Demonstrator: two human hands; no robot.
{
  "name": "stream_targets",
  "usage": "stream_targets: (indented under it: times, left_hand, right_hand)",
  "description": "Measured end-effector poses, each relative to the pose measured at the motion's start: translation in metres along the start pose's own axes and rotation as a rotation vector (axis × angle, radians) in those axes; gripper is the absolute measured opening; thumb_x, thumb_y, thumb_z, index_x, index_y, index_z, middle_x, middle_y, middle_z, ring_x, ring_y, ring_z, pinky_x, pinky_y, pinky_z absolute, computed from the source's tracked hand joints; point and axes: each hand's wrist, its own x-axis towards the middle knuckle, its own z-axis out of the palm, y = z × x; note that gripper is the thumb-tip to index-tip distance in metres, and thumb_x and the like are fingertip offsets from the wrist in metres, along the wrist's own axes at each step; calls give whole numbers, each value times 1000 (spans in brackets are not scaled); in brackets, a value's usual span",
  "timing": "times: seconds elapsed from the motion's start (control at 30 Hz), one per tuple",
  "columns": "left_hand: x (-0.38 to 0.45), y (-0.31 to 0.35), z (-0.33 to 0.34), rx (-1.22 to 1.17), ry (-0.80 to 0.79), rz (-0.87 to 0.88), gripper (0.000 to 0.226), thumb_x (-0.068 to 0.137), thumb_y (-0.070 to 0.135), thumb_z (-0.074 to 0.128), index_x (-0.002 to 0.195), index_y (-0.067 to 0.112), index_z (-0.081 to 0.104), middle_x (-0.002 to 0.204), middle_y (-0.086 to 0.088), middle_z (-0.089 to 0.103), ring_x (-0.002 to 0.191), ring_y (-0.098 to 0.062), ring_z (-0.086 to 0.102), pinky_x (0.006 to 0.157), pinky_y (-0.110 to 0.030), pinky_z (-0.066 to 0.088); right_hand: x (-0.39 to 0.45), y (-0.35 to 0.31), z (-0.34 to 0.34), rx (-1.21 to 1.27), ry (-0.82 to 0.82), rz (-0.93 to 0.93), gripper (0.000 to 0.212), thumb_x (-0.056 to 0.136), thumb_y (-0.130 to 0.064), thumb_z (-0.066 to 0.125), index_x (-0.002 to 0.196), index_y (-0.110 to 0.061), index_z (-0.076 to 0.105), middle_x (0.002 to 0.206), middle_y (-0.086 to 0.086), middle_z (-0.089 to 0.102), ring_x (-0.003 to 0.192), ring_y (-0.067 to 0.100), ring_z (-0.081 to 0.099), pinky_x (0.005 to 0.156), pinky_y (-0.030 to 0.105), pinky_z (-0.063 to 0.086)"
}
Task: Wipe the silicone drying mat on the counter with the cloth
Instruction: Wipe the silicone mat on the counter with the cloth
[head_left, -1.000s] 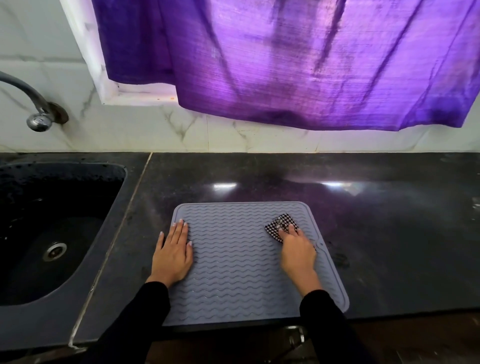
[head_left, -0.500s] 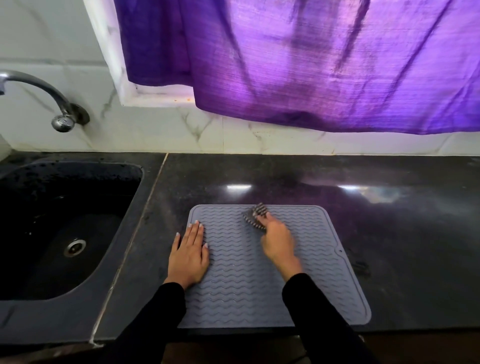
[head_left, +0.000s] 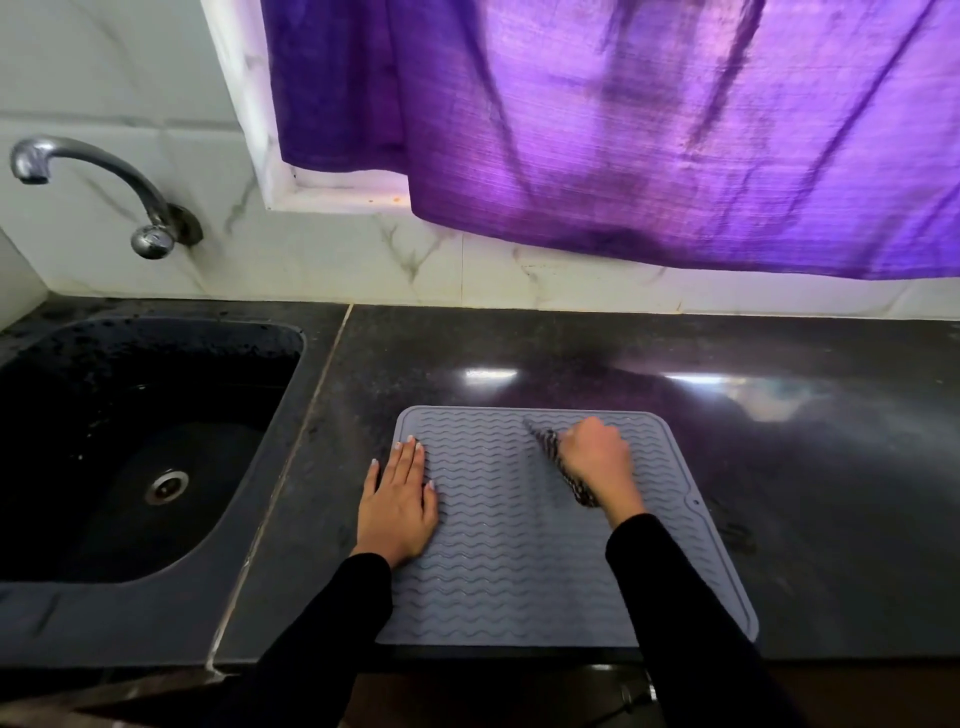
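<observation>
The cloth (head_left: 563, 464) is gripped in the curled fingers of the right hand (head_left: 597, 457) on the mat (head_left: 519, 545), trailing left of the knuckles; the left hand (head_left: 399, 501) is pressed flat, fingers straight, on the mat's left edge.

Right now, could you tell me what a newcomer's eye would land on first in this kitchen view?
First the bright purple curtain hanging over the window at the top. Next the grey silicone mat on the dark counter, where the left hand lies flat near its left edge and the right hand grips a checked cloth. At left sit the black sink and the steel tap.
</observation>
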Motion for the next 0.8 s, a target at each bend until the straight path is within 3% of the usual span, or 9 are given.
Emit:
stream_targets:
  times: [0.07, 0.13, 0.27, 0.33, 0.4, 0.6, 0.67, 0.73, 0.8]
  left_hand:
    - [-1, 0, -1, -6, 3, -4, 68, 85, 40, 16, 138, 5, 40, 146, -9, 39, 136, -25, 35, 111, -48, 21]
    - [-1, 1, -2, -7, -5, -4, 67, 85, 39, 17, 138, 5, 41, 145, -9, 40, 135, -25, 37, 110, -49, 22]
    - [0, -1, -2, 2, -15, -9, 64, 86, 38, 20, 136, 6, 44, 144, -9, 43, 133, -25, 40, 109, -49, 25]
    - [0, -2, -1, 9, -11, -8, 63, 86, 38, 22, 135, 6, 45, 143, -8, 44, 132, -24, 42, 108, -49, 26]
    - [0, -2, 0, 5, -7, -7, 62, 86, 38, 23, 135, 7, 46, 142, -8, 44, 132, -23, 42, 107, -49, 26]
    - [0, -3, 2, -20, 31, 12, 72, 84, 45, 12, 142, 10, 35, 150, -4, 32, 140, -20, 28, 113, -43, 14]
    - [1, -3, 1, -16, 24, 13, 75, 82, 46, 8, 143, 11, 31, 152, -3, 28, 141, -18, 24, 114, -41, 11]
    - [1, -2, 1, -19, 25, 11, 77, 81, 47, 6, 144, 11, 30, 152, -2, 27, 142, -18, 23, 115, -41, 10]
    - [1, -1, 0, -16, 13, 4, 79, 79, 47, 3, 145, 12, 28, 153, -2, 24, 142, -17, 20, 115, -40, 8]
  right_hand:
    - [3, -7, 0, 257, 27, 13, 30, 89, -16, 47, 108, -5, 67, 114, 23, 64, 112, 36, 57, 88, 33, 46]
    - [-3, -22, 14, 284, 40, -164, 34, 85, -10, 50, 112, -20, 68, 109, 19, 68, 108, 34, 61, 87, 33, 47]
    - [-13, -33, 63, -249, -27, -571, 51, 91, -7, 40, 130, -37, 50, 134, 3, 53, 119, 30, 52, 99, 39, 42]
    - [-17, -25, 79, -426, -10, -655, 54, 94, -10, 21, 137, -37, 41, 149, -2, 35, 131, 27, 38, 107, 40, 31]
    - [-18, -16, 85, -444, 22, -658, 60, 89, -14, 11, 140, -34, 37, 154, -3, 27, 138, 26, 30, 111, 39, 24]
    - [-11, -1, 68, -479, 30, -550, 45, 98, -16, 29, 138, -35, 39, 154, -6, 27, 134, 25, 34, 107, 38, 27]
    - [-10, 8, 57, -506, 41, -472, 41, 98, -18, 31, 134, -33, 45, 149, -3, 37, 126, 25, 45, 101, 36, 35]
    - [-3, 14, 38, -359, 67, -272, 35, 95, -20, 39, 125, -23, 56, 132, 7, 56, 116, 29, 55, 94, 36, 44]
    - [8, 22, 13, -37, 70, -25, 31, 90, -20, 46, 113, -10, 64, 117, 18, 64, 109, 34, 59, 87, 36, 48]
